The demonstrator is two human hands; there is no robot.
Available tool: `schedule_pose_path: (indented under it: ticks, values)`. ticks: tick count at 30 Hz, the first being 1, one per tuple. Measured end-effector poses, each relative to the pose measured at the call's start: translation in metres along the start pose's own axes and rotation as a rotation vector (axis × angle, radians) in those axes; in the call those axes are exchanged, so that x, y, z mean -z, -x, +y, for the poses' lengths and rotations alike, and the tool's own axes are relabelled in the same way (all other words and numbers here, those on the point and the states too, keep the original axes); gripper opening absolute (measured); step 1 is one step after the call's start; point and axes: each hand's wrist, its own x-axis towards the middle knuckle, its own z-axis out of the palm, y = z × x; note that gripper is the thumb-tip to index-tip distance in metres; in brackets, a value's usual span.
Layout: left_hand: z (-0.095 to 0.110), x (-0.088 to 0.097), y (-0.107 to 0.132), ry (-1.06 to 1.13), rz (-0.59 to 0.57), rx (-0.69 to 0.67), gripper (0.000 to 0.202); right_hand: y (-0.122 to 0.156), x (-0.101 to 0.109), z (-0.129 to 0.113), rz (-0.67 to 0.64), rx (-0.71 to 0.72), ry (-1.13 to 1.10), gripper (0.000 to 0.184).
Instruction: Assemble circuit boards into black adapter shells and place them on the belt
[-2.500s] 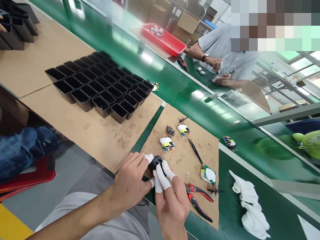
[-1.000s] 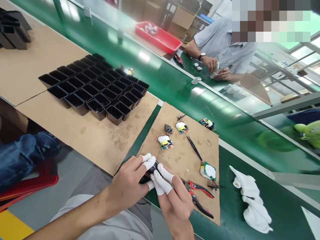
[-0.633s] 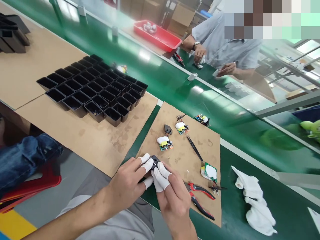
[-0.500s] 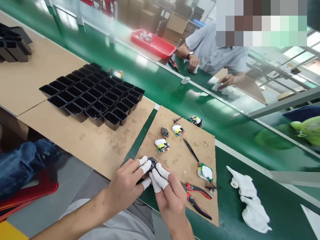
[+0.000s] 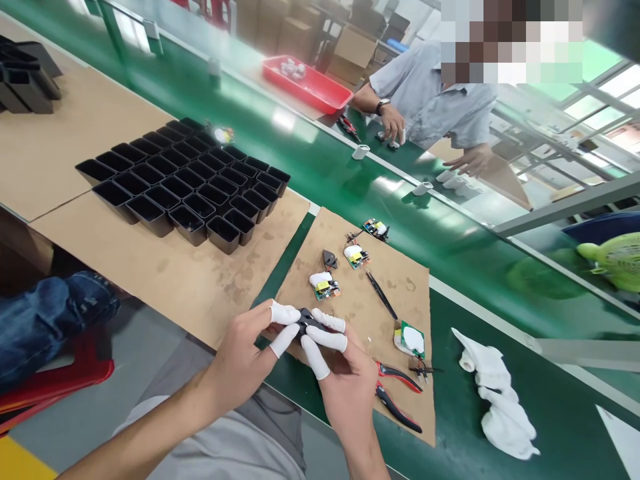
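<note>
Close to the cardboard's near edge, a small black plastic part [image 5: 309, 321] is pinched between my hands. My left hand [image 5: 249, 348] grips its left side with white-cotted thumb and finger. White finger cots also cover the fingertips of my right hand [image 5: 349, 373], closed on the part's right side. Beside the right hand lie red-and-black pliers [image 5: 397, 405], their jaws hidden behind it. Beyond the hands is a circuit board with a yellow component [image 5: 324, 285], wired to a black plastic piece [image 5: 329, 259]. Black tweezers [image 5: 381, 295] and a green-and-white board [image 5: 412, 340] lie farther right.
Rows of black plastic cases [image 5: 185, 175] stand on cardboard to the left. A green conveyor belt [image 5: 320, 167] runs behind, carrying a circuit board [image 5: 376, 229]. White cloth [image 5: 505, 403] lies at right. Across the belt, a co-worker's hands [image 5: 393, 123] work near a red tray [image 5: 307, 85].
My fingers have shifted their hold on the black part, and the right hand's fingers are spread more along it. Boards on the belt have moved left. The co-worker's hand has lifted.
</note>
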Motion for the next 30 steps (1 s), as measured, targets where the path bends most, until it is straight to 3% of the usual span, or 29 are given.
schedule_pose_path:
  ticks: [3,6,8,12,14,20,26,30]
  values:
    - [0.003,0.001,-0.005,0.039,-0.009,0.145,0.012,-0.004,-0.008,0.001,0.028,-0.179,-0.184,0.022]
    - [0.003,0.0,-0.008,0.044,-0.012,0.212,0.009,-0.003,-0.008,0.0,0.021,-0.182,-0.15,0.024]
    - [0.003,-0.001,-0.008,0.051,-0.014,0.241,0.006,0.001,-0.005,-0.001,0.009,-0.072,0.005,0.03]
    - [0.006,0.0,-0.008,0.094,-0.028,0.255,0.003,0.011,0.006,-0.001,-0.062,0.283,0.403,0.05]
    - [0.007,0.001,-0.008,0.082,-0.029,0.212,0.008,0.014,0.01,0.001,-0.101,0.361,0.489,0.055]
    - [0.006,0.003,-0.01,0.024,-0.032,0.128,0.016,0.01,0.012,0.001,-0.16,0.474,0.526,0.058]
    - [0.003,0.004,-0.004,0.047,-0.017,0.198,0.015,0.005,0.012,-0.003,-0.154,0.534,0.57,0.056]
    - [-0.001,0.003,0.002,0.069,0.048,0.237,0.02,0.007,0.01,0.003,-0.092,0.497,0.614,0.056]
